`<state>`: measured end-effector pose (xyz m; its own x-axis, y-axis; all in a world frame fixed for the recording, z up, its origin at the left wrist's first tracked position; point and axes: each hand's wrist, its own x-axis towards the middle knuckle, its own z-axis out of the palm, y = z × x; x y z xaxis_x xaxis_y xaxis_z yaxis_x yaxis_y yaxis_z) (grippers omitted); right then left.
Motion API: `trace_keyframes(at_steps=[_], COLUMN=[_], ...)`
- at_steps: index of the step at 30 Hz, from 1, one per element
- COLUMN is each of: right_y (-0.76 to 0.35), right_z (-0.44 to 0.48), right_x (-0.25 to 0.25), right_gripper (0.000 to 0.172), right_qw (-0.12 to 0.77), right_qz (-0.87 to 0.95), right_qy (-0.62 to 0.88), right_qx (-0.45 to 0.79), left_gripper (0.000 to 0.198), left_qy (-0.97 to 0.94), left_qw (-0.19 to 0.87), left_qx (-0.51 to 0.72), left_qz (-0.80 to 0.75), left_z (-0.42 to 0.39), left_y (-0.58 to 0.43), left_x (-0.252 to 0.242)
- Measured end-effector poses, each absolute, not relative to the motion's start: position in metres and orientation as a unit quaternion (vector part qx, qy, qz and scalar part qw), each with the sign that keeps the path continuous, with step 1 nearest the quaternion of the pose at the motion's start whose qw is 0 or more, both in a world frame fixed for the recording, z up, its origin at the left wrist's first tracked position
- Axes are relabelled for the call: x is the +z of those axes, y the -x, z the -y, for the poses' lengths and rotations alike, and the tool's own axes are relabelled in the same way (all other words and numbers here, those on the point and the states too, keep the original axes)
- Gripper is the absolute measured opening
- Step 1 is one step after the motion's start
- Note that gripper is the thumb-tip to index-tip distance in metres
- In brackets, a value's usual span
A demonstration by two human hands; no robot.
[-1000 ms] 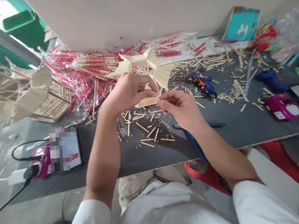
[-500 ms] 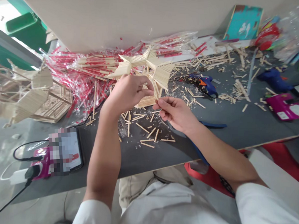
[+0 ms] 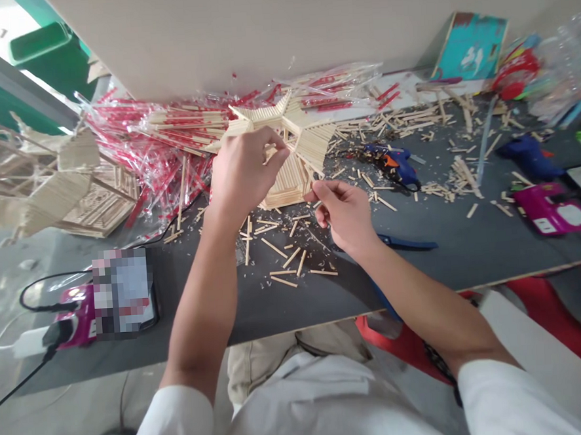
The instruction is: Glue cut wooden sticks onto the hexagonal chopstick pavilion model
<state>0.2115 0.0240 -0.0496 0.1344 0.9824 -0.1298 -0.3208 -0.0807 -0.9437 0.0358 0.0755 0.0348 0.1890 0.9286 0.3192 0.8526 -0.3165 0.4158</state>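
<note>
We work at a dark grey table set against a pale wall. Along its far side lies a wide heap of red-and-clear stick packets. In front of that heap, near the middle of the table, stands our model of pale wooden sticks, with spreading roof-like wings. Our left hand is curled over the model's front face, thumb and fingers closed on it. Our right hand is at the model's lower right edge with its fingertips pinched together; we cannot tell whether a sliver sits between them. A blue glue gun lies to the right, apart from both hands. Short cut sticks are scattered on the table just below our hands.
</note>
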Motion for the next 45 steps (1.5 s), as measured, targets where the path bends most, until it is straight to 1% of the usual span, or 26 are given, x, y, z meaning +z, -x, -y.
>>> trace_keyframes(at_steps=[3,7,13,17,21,25,29,35,39,45], right_y=[-0.211,-0.208,-0.202,-0.201,-0.201,-0.201,-0.202,-0.203,-0.205,-0.205], right_z=[-0.027,-0.03,-0.032,-0.033,-0.034,-0.034,-0.033,-0.034,-0.035,-0.033], right_x=[-0.051,-0.051,-0.053,-0.051,-0.048,-0.047,-0.048,-0.049,-0.051,-0.053], right_gripper=[0.041,0.04,0.037,0.032,0.028,0.032,0.04,0.05,0.051,0.047], right_qw=[0.583,0.597,0.609,0.605,0.595,0.593,0.594,0.589,0.584,0.587], right_qz=[0.347,0.346,0.338,0.331,0.323,0.34,0.366,0.375,0.384,0.382], right_qy=[0.482,0.468,0.458,0.467,0.482,0.489,0.49,0.491,0.49,0.486], right_qx=[0.555,0.553,0.552,0.553,0.556,0.542,0.523,0.521,0.521,0.523], left_gripper=[0.028,0.03,0.041,0.04,0.042,0.045,0.043,0.044,0.042,0.04], left_qy=[-0.77,-0.779,-0.765,-0.774,-0.779,-0.77,-0.781,-0.778,-0.772,-0.764], left_qw=[0.081,0.093,0.14,0.146,0.129,0.137,0.113,0.117,0.126,0.139], left_qx=[0.242,0.233,0.211,0.215,0.216,0.209,0.21,0.193,0.182,0.204], left_qz=[-0.584,-0.575,-0.593,-0.577,-0.574,-0.587,-0.577,-0.586,-0.596,-0.596], left_z=[-0.074,-0.073,-0.077,-0.077,-0.078,-0.079,-0.079,-0.08,-0.081,-0.082], left_y=[-0.037,-0.042,-0.044,-0.045,-0.048,-0.05,-0.051,-0.053,-0.054,-0.054], left_x=[0.035,0.034,0.033,0.031,0.028,0.025,0.022,0.024,0.025,0.023])
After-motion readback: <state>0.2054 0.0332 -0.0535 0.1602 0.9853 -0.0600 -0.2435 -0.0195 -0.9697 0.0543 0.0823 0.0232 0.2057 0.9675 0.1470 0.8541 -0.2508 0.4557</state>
